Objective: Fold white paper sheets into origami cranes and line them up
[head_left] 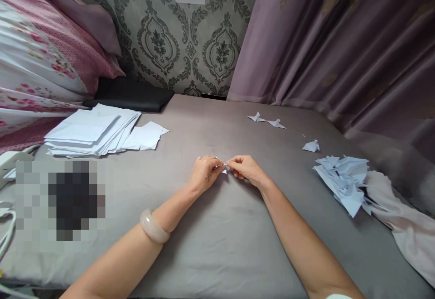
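Paper piece [224, 171] pinched from both sides

Left hand [206, 172] grip closed on its left part; right hand [247, 168] grip pinched at its right edge, probably so neither end slips. Piece sits mid grey surface [204, 244], between the hands, likely for a clear view. Flat sheet stack [84, 127] at left, folded paper pile [345, 179] at right, presumably apart so plain and folded don't mix.

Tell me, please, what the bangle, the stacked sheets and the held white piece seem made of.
Bangle: perhaps polished stone, possibly plastic; pale, smooth, glossy highlights.
Stacked sheets: matte white paper; thin, crisp edges.
Held white piece: probably matte paper; thin, pointed corner, mostly hidden.
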### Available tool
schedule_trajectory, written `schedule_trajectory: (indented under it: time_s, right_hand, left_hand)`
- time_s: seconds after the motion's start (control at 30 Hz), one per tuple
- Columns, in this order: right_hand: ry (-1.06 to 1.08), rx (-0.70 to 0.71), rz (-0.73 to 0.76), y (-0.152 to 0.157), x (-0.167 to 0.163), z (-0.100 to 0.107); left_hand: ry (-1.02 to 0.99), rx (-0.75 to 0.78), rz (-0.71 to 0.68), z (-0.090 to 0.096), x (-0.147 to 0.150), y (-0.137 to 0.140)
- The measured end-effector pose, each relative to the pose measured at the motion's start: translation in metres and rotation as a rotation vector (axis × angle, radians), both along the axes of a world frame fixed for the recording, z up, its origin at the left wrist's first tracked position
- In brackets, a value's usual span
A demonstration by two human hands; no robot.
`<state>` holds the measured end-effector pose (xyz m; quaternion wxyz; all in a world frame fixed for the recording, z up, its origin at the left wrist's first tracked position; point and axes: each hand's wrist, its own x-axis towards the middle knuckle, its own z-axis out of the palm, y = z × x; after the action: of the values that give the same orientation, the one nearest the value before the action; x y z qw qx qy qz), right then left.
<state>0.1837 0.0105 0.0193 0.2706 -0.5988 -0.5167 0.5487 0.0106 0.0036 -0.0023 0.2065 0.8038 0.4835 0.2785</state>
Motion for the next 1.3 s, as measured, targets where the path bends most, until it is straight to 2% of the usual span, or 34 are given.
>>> schedule_trajectory:
  time_s: [0.13, 0.23, 0.4, 0.47, 0.57, 0.7, 0.9, 1.0, 1.1, 1.3]
  right_hand:
    - [0.089, 0.006, -0.055, -0.001, 0.002, -0.002]
    - [0.071, 0.063, -0.099, -0.003, 0.0, -0.006]
    - [-0.168, 0.391, -0.136, -0.006, -0.012, -0.015]
    - [-0.253, 0.5, -0.081, -0.01, -0.017, -0.016]
    - [-0.38, 0.593, 0.036, -0.018, -0.023, -0.016]
    - [-0.583, 0.639, 0.131, -0.027, -0.028, -0.014]
    - [-0.786, 0.703, 0.188, -0.027, -0.032, -0.013]
    - [-0.812, 0.709, 0.197, -0.026, -0.031, -0.013]
    - [-0.805, 0.717, 0.198, -0.026, -0.029, -0.013]
    - [-0.821, 0.737, 0.202, -0.025, -0.027, -0.017]
  left_hand:
    - [-0.036, 0.064, 0.104, -0.005, 0.001, 0.004]
    - [-0.043, 0.094, 0.214, -0.01, -0.001, 0.01]
    - [0.022, 0.037, 0.273, -0.011, -0.004, 0.011]
    - [0.033, -0.007, 0.3, -0.009, -0.005, 0.01]
    - [0.058, -0.073, 0.356, -0.005, -0.005, 0.01]
    - [0.117, -0.095, 0.388, -0.006, -0.002, 0.012]
    - [0.155, -0.092, 0.451, -0.005, 0.004, 0.009]
    - [0.128, -0.131, 0.406, 0.0, 0.0, 0.006]
    - [0.103, -0.106, 0.364, 0.003, -0.008, 0.003]
    - [0.029, -0.139, 0.308, 0.003, -0.011, 0.003]
